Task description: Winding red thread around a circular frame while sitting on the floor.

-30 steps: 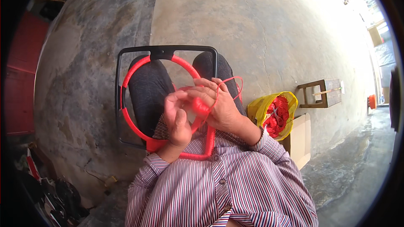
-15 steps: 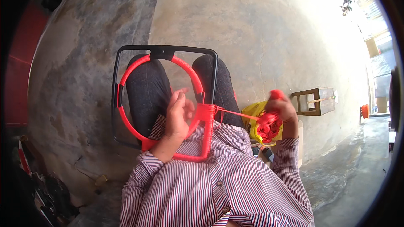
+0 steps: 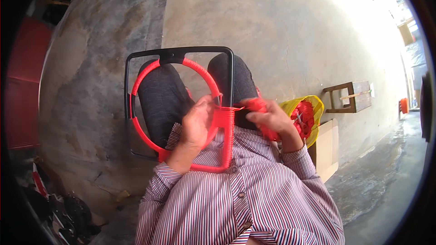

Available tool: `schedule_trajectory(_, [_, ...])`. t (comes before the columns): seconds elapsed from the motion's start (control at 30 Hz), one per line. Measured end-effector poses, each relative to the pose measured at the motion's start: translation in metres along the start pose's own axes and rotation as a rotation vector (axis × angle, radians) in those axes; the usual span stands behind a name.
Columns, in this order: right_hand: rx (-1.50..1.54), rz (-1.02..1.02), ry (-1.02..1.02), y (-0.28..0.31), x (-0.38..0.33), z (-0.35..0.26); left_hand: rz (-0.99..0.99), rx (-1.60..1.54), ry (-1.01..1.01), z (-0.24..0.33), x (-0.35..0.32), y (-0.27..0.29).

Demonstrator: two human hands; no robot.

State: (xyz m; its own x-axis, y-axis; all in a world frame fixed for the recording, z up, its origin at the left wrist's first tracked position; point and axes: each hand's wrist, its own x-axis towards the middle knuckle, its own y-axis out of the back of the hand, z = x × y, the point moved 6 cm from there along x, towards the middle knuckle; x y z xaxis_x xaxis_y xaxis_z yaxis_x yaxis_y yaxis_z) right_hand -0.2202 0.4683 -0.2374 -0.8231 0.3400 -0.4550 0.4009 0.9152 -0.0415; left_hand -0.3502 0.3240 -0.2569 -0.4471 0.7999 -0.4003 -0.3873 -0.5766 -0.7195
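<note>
A black rectangular frame (image 3: 231, 70) with a round inner ring (image 3: 202, 73) lies across my lap. Red strip is wound over most of the ring and around the frame's near right corner (image 3: 228, 154). My left hand (image 3: 196, 124) reaches through the ring from the near side, its fingers closed at the ring's right part, beside the wound red strip. To the right of the frame, my right hand (image 3: 274, 117) grips a loose bundle of red strip (image 3: 258, 105), slightly blurred. A short length of the strip (image 3: 236, 108) runs from the bundle to the frame's right bar.
By my right thigh stands a yellow bag (image 3: 318, 104) holding more red strip, with a cardboard piece (image 3: 326, 147) beside it. Farther right is a small wooden stool (image 3: 356, 96). A red panel (image 3: 27, 81) rises at the left; dark clutter (image 3: 68, 213) sits at lower left.
My right hand has brought the red bundle left, from over the yellow bag to the frame's right bar. My left fingers have closed at the ring's right part.
</note>
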Motion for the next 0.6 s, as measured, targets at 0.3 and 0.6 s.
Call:
schedule_trajectory(0.3, [0.979,0.425,0.184,0.02,0.008,-0.023,-0.107,-0.031,0.026,-0.008,0.007,0.007])
schedule_trajectory(0.6, [1.149,-0.021,0.275,0.034,0.004,0.029,-0.008,-0.086,0.097,-0.012,0.012,0.013])
